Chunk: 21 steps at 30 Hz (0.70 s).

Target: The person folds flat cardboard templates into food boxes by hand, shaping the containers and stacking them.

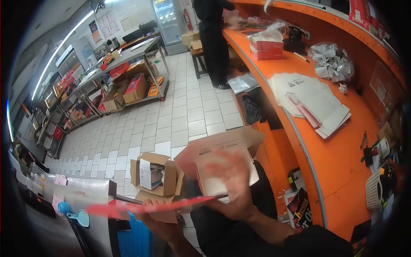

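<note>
My left hand [159, 216] is closed on a flat red cardboard box blank [124, 208], its fingers over the upper edge. The blank is seen nearly edge-on and blurred. Fingers spread and smeared by motion, my right hand [233, 188] is raised at the blank's right end. Its thumb is close to that end; whether it touches I cannot tell. Behind the right hand, a partly folded cardboard food box [252, 139] with small print on its flap rests around my lap, its lower part hidden by the hand.
On the orange counter [338, 188] at right lie a stack of flat box blanks [299, 92], a plastic bag [332, 60] and a red box [266, 48]. An open carton [173, 177] stands ahead on the floor. A light-blue scoop [80, 217] lies at left. A person [212, 43] stands farther off.
</note>
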{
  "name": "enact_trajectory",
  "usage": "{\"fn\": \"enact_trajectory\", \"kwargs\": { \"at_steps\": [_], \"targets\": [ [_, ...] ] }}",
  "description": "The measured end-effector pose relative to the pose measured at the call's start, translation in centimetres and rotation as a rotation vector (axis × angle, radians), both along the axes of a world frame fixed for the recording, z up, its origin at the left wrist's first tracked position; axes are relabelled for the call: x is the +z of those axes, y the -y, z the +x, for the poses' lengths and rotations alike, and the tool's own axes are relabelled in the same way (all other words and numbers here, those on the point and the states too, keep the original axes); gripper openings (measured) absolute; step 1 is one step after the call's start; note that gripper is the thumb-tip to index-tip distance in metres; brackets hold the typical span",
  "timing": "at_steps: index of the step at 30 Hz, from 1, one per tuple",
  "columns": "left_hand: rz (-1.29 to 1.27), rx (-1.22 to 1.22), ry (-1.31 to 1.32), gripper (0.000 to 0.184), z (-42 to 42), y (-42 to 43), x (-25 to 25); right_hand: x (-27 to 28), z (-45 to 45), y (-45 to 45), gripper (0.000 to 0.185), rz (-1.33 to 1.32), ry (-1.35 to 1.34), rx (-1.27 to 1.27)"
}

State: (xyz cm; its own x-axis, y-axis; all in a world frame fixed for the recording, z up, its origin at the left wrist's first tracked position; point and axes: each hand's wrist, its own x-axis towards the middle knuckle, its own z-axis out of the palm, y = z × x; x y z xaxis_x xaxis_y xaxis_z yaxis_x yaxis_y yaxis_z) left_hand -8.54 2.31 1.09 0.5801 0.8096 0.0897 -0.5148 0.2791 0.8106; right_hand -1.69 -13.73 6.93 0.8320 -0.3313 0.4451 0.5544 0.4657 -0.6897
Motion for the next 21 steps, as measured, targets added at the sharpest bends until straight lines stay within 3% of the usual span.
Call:
{"fn": "enact_trajectory", "kwargs": {
  "at_steps": [1,2,3,4,6,7,8,10,11,12,13,16,19,20,21],
  "targets": [
    [0.332,0.065,-0.282,0.046,-1.1,-1.5,-2.6,-1.4,0.4,0.6,0.039,-0.165,0.249,0.312],
    [0.235,-0.220,0.112,0.051,-1.3,-4.7,-6.6,-2.2,0.6,1.3,0.038,-0.331,0.497,0.622],
    [0.065,-0.557,0.430,0.056,-0.8,-6.4,-7.7,-0.9,0.5,2.1,0.037,-0.529,0.596,0.651],
    [0.067,-0.559,0.420,0.056,-1.9,-7.1,-8.9,-0.6,-0.3,1.5,0.033,-0.505,0.582,0.584],
    [0.984,-0.094,-0.379,0.069,-3.5,-4.5,-3.5,-1.1,-1.0,0.8,0.034,-0.511,0.448,0.515],
    [0.995,0.026,-0.835,0.082,-4.3,-5.1,-2.7,-1.5,-1.4,0.6,0.034,-0.500,0.447,0.525],
    [1.002,0.036,-0.847,0.082,-5.4,-5.1,-1.8,-2.1,-1.9,0.3,0.035,-0.518,0.367,0.459],
    [0.909,0.087,-0.797,0.065,-7.4,-4.9,0.0,-3.2,-2.0,-0.3,0.036,-0.519,0.271,0.399],
    [0.782,0.042,-0.515,0.068,-7.5,-4.4,0.2,-4.2,-1.9,-0.5,0.037,-0.639,0.410,0.469],
    [0.787,0.048,-0.538,0.068,-7.5,-4.1,0.2,-5.0,-1.9,-0.8,0.039,-0.754,0.558,0.543],
    [0.345,-0.083,-0.312,0.061,-7.6,-4.0,0.1,-5.5,-1.9,-1.2,0.039,-0.732,0.557,0.567],
    [0.235,-0.010,-0.219,0.048,-8.3,-1.5,0.9,-7.1,-4.1,-2.3,0.047,-0.320,0.294,1.134],
    [-0.013,-0.140,-0.139,0.040,-7.9,-1.2,1.2,-7.4,-4.8,-2.1,0.055,-0.257,0.314,1.138],
    [-0.115,-0.162,-0.174,0.038,-8.3,-1.4,0.9,-6.9,-3.9,-1.9,0.057,-0.386,0.546,0.961],
    [-0.147,-0.136,-0.190,0.039,-7.9,-0.5,1.4,-6.7,-3.8,-1.6,0.057,-0.360,0.522,0.985]
  ]
}}
